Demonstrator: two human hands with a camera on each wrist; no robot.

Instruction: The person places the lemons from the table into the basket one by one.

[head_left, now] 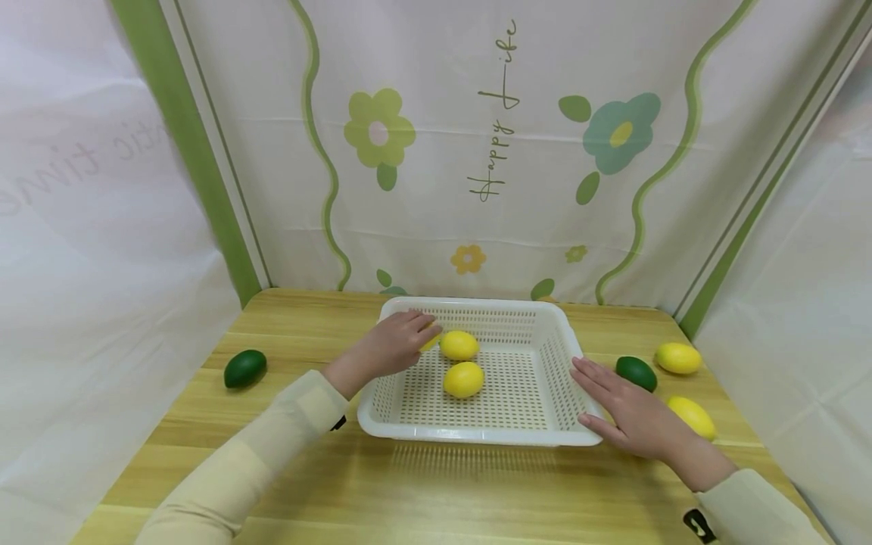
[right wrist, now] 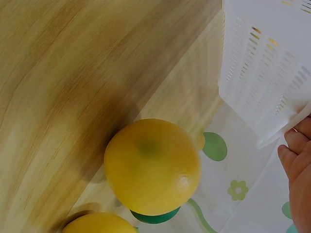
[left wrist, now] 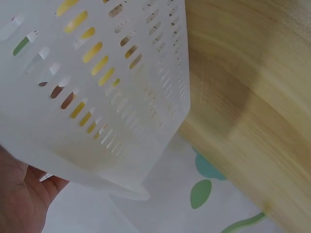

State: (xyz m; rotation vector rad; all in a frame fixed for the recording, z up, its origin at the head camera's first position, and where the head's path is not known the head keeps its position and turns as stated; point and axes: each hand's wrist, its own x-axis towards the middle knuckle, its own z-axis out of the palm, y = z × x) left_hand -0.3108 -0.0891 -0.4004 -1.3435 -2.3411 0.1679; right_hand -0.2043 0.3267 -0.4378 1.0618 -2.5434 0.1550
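- Lowering my left hand, fingers curled round a lemon, inside the basket at frame centre; I'd release gently.
- Right hand flat, fingers straight, steadying the basket's right wall.

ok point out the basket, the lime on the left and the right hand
basket (head_left: 477, 436), head view, on its bare near rim
lime (head_left: 245, 369), head view, on the middle of its skin
right hand (head_left: 630, 412), head view, on the back of the hand

Bright, even light fills the head view, with soft shadows on the table; edges bow; wrist views blur up close.
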